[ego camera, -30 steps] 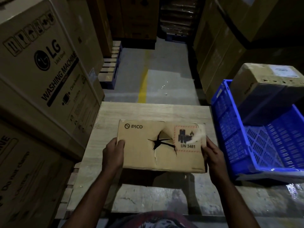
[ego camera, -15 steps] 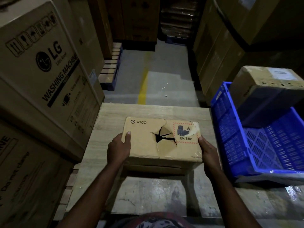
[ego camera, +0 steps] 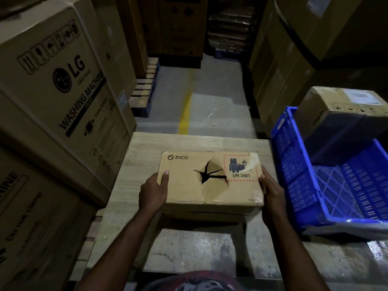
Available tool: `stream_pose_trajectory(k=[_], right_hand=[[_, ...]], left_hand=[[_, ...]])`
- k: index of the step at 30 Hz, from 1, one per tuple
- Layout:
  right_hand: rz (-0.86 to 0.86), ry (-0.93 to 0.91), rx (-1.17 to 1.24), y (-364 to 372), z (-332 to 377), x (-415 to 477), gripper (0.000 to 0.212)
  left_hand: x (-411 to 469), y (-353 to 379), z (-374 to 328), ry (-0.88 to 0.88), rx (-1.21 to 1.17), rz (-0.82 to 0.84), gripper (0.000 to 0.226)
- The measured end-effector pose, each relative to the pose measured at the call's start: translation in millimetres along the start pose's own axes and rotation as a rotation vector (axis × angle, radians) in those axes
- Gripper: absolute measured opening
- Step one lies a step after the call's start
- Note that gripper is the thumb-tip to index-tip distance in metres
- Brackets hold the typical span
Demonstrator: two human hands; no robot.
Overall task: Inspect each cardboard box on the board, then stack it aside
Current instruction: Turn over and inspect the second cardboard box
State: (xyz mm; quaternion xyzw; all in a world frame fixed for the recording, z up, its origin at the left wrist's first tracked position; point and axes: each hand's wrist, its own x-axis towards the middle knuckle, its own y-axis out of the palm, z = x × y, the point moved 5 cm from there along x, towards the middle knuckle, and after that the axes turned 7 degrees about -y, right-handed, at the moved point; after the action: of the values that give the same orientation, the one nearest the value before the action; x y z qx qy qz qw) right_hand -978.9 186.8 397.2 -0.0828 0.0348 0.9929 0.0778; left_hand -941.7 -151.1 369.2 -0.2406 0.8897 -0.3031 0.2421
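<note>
A flat brown cardboard box [ego camera: 184, 181] printed "PICO" lies over the wooden board [ego camera: 142, 152], its top face torn open in a jagged hole beside a red-bordered "UN 3481" label. My left hand [ego camera: 154, 191] grips its left edge, thumb on the top face. My right hand [ego camera: 270, 191] grips the right edge. The top face is tilted slightly towards me. Under it the edge of another flat box [ego camera: 205, 216] shows.
Tall LG washing machine cartons [ego camera: 54, 87] rise close on the left. A blue plastic crate [ego camera: 327, 181] stands on the right with a cardboard box [ego camera: 344, 106] resting on its far rim. More stacked cartons [ego camera: 294, 59] line the right. A concrete aisle with a yellow line [ego camera: 185, 110] runs ahead.
The box was held upright with its face towards me; both hands have tipped it back and lowered it flat. My left thumb now lies on top.
</note>
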Motion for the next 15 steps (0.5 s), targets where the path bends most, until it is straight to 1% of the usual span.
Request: stream_pose_trajectory(k=[2, 5, 9, 11, 13, 15], right_hand=[[0.011, -0.035, -0.016, 2, 15, -1, 0.052], [0.044, -0.103, -0.070, 9, 38, -1, 0.042], [0.070, -0.208, -0.188, 23, 73, -8, 0.040], [0.096, -0.259, -0.244, 34, 85, -12, 0.036], [0.102, -0.262, -0.274, 47, 89, -17, 0.030], [0.124, -0.274, -0.338, 59, 86, -20, 0.050]], left_hand=[[0, 1, 1, -0.004, -0.024, 0.024, 0.053], [0, 3, 3, -0.013, -0.058, 0.061, 0.052], [-4, 12, 8, -0.015, -0.060, 0.115, 0.051], [-7, 19, 11, -0.017, -0.045, 0.123, 0.048], [-11, 21, 8, -0.049, -0.053, 0.107, 0.048], [-16, 16, -5, -0.027, -0.109, 0.077, 0.053]])
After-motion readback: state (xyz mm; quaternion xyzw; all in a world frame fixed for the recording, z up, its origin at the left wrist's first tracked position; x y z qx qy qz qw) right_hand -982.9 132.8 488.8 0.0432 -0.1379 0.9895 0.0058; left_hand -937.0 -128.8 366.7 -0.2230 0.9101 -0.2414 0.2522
